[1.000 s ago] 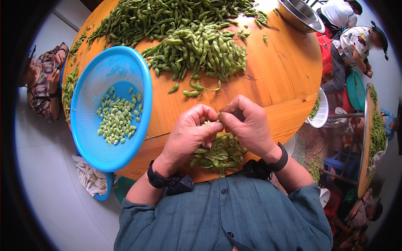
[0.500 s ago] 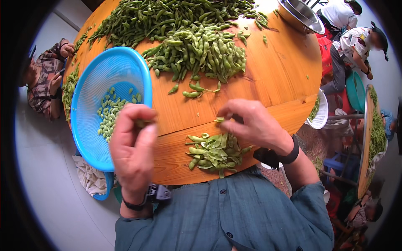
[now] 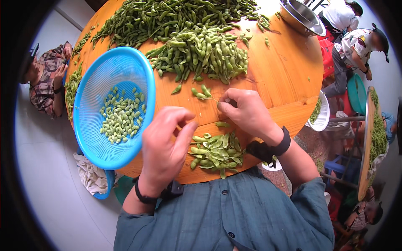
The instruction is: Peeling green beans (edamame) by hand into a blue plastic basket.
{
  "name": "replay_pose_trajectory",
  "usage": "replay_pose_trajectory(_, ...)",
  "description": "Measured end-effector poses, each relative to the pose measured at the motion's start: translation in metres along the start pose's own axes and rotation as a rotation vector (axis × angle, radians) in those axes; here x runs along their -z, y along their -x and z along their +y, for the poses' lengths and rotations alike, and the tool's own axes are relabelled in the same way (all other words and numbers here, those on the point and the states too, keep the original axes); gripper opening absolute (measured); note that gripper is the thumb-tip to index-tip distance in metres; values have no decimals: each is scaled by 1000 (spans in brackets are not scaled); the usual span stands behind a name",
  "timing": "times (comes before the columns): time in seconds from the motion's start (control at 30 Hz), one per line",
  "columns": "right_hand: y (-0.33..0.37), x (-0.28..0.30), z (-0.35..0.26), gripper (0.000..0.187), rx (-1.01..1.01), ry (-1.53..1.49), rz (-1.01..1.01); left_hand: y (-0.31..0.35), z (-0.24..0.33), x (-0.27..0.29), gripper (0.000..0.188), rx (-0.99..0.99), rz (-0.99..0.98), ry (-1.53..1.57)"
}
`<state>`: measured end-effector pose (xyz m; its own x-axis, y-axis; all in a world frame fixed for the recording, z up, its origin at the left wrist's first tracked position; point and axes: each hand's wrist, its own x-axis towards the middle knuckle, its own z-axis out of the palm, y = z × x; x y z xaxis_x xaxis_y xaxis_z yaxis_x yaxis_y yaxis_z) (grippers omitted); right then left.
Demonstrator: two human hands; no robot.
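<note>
My right hand (image 3: 251,112) pinches the thin stem of a small sprig of edamame pods (image 3: 201,95) just above the tabletop. With thumb and fingers apart, my left hand (image 3: 167,140) hovers between the blue basket and the emptied husks; nothing shows in it. Shelled green beans (image 3: 121,119) lie in the bottom of the tilted blue mesh basket (image 3: 90,85). Opened husks (image 3: 218,151) are heaped at the near table edge, with one loose husk (image 3: 222,124) beyond them. A mound of whole pods (image 3: 205,54) lies past my hands.
A larger pod pile (image 3: 167,19) covers the far side of the round wooden table (image 3: 280,71). Metal bowls (image 3: 302,16) stand at its far right edge. One person (image 3: 50,77) sits at left; others work at right, near a white basket (image 3: 321,113) and another table.
My left hand has moved right, away from over the basket. My right hand has let go of a husk, moved slightly farther out and taken the sprig's stem.
</note>
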<state>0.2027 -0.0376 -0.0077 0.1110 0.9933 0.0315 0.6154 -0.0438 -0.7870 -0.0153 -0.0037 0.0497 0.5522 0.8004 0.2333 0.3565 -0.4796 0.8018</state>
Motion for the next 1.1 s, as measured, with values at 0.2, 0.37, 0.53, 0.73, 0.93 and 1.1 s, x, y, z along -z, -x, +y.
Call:
replay_pose_trajectory(0.2, 6, 9, -24, 26, -424, -587, -265, -13, -34, -45, 17, 608, -236, 771)
replay_pose_trajectory(0.37, 5, 0, -15, 29, -432, -633, -273, -11, -41, -51, 14, 518, -236, 615)
replay_pose_trajectory(0.53, -1, -4, -18, 32, -460, -528, -241, -9, -34, -50, 10, 333, -168, 307)
replay_pose_trajectory(0.73, -7, -4, -19, 28, -485, -477, -253, -9, -30, -48, 13, 263, -148, 142)
replay_pose_trajectory(0.93, -9, -8, -15, 26, -463, -406, -227, -4, -22, -52, 14, 60, -96, -63)
replay_pose_trajectory(1.1, -7, -19, -11, 22, -268, -305, -139, -1, -24, -49, 11, 95, -142, -48)
